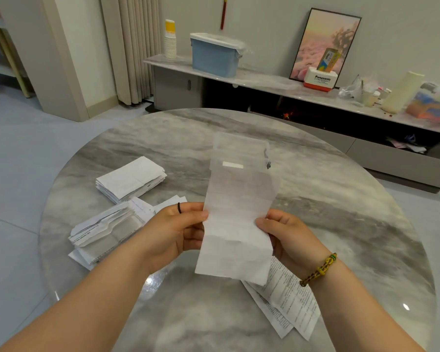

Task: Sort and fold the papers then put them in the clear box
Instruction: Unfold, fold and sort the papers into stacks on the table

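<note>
The clear box (240, 144) stands on the round table (328, 199) toward 12 o'clock, partly behind the paper (236, 224); what is inside I cannot tell. A blue bin (215, 55) with a lid sits on the far shelf. The paper is long, white and creased into squares. It is held upright over the table's middle, with the left hand (181, 229) pinching its 9 o'clock edge and the right hand (287, 235) its 3 o'clock edge.

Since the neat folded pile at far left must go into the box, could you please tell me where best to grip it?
Take the folded pile across its middle, from above: thumb on one long side, fingers on the other, squeezing its thickness. It lies flat on the table with loose layered edges along its near side, so an end-on pinch might fan the sheets.
</note>
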The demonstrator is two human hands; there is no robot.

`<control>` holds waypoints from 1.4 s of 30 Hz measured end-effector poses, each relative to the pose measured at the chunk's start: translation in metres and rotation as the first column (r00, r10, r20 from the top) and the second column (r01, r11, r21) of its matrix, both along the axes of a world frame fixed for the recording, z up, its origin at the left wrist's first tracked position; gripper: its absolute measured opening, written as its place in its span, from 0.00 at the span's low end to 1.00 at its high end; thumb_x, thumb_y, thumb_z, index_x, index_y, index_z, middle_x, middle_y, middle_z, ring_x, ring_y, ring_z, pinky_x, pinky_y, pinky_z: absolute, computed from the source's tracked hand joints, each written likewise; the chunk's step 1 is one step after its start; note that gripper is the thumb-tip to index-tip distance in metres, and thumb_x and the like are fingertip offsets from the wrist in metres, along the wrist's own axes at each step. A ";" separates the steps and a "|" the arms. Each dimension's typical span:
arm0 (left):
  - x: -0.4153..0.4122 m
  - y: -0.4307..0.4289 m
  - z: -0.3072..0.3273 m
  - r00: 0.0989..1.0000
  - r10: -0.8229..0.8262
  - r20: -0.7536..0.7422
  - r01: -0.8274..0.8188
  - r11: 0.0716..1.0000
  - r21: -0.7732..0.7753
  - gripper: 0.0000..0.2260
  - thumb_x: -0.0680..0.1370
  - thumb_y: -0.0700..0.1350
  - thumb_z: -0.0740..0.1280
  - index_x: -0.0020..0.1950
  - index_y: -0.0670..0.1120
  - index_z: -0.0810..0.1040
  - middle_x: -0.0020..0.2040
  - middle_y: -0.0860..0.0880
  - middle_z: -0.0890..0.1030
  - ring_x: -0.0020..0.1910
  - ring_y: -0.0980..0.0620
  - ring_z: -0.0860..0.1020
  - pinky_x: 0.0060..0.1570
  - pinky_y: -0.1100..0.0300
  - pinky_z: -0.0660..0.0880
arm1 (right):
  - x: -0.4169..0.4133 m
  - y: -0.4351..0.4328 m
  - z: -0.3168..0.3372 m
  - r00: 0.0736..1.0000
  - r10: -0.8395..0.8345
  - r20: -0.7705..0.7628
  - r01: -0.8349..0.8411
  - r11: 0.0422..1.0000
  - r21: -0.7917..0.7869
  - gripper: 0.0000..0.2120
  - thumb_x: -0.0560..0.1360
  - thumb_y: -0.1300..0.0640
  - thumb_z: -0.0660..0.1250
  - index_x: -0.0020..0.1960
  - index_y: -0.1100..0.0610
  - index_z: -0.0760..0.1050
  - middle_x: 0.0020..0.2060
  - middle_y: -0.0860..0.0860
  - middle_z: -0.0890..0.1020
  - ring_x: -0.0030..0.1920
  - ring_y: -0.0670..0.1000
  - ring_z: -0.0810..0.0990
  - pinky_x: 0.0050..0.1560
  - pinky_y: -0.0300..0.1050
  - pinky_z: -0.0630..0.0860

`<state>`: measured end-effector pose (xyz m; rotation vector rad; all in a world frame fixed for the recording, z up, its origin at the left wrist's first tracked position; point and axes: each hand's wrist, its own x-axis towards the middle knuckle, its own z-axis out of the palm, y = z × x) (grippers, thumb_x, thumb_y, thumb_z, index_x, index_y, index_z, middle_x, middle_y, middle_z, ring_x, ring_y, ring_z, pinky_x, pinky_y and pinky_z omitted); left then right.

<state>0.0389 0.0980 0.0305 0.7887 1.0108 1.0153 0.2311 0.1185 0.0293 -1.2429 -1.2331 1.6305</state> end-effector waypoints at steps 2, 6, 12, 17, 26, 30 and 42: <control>-0.001 0.001 0.000 0.998 0.027 0.051 -0.026 0.999 -0.033 0.09 0.77 0.35 0.59 0.49 0.40 0.78 0.38 0.44 0.78 0.26 0.55 0.77 0.25 0.65 0.76 | 0.002 0.002 -0.003 0.999 -0.014 -0.032 0.014 1.000 0.000 0.11 0.71 0.64 0.65 0.31 0.57 0.79 0.28 0.56 0.71 0.27 0.48 0.68 0.27 0.35 0.67; -0.002 0.000 0.002 0.995 0.076 0.063 -0.072 0.995 -0.064 0.14 0.77 0.34 0.55 0.40 0.40 0.79 0.28 0.47 0.80 0.24 0.56 0.77 0.23 0.68 0.73 | 0.000 -0.002 0.002 0.999 0.031 -0.016 -0.029 0.997 0.069 0.08 0.66 0.64 0.66 0.33 0.56 0.81 0.25 0.50 0.77 0.24 0.46 0.72 0.24 0.33 0.71; 0.002 -0.001 -0.002 0.990 0.037 -0.133 -0.033 0.999 0.034 0.07 0.75 0.36 0.64 0.37 0.43 0.76 0.30 0.50 0.81 0.26 0.58 0.79 0.26 0.67 0.75 | -0.001 0.000 0.002 0.996 -0.006 0.085 -0.003 0.995 0.105 0.15 0.75 0.69 0.60 0.38 0.53 0.79 0.28 0.46 0.82 0.27 0.43 0.78 0.26 0.33 0.73; 0.006 -0.001 -0.004 0.970 0.162 -0.184 -0.145 0.984 0.103 0.11 0.73 0.31 0.65 0.42 0.46 0.72 0.31 0.52 0.82 0.25 0.59 0.79 0.24 0.68 0.75 | -0.006 -0.002 0.002 0.999 -0.015 0.046 0.013 0.999 0.030 0.11 0.79 0.60 0.56 0.48 0.56 0.78 0.33 0.51 0.82 0.32 0.51 0.76 0.32 0.39 0.75; 0.006 0.001 -0.005 0.897 0.345 -0.277 -0.284 0.929 0.237 0.12 0.73 0.33 0.67 0.41 0.50 0.73 0.38 0.52 0.78 0.24 0.65 0.77 0.23 0.72 0.71 | -0.010 -0.007 0.002 0.981 0.075 0.179 -0.082 0.996 0.031 0.11 0.77 0.64 0.60 0.36 0.60 0.74 0.25 0.49 0.81 0.23 0.44 0.77 0.24 0.34 0.70; 0.007 0.002 -0.006 0.872 0.369 -0.323 -0.291 0.919 0.264 0.12 0.73 0.33 0.67 0.40 0.50 0.72 0.35 0.53 0.77 0.23 0.65 0.77 0.23 0.72 0.71 | -0.013 -0.007 -0.001 0.981 0.016 0.195 -0.026 0.998 0.049 0.12 0.77 0.65 0.60 0.36 0.60 0.75 0.22 0.50 0.80 0.21 0.44 0.75 0.23 0.33 0.68; -0.060 -0.018 0.008 0.619 0.499 -0.607 -0.264 0.860 0.438 0.09 0.75 0.43 0.66 0.41 0.58 0.77 0.40 0.60 0.78 0.39 0.63 0.75 0.37 0.75 0.67 | -0.027 0.002 0.001 0.967 -0.116 0.225 0.108 0.993 0.047 0.12 0.77 0.66 0.59 0.38 0.57 0.74 0.23 0.47 0.79 0.18 0.42 0.70 0.21 0.33 0.64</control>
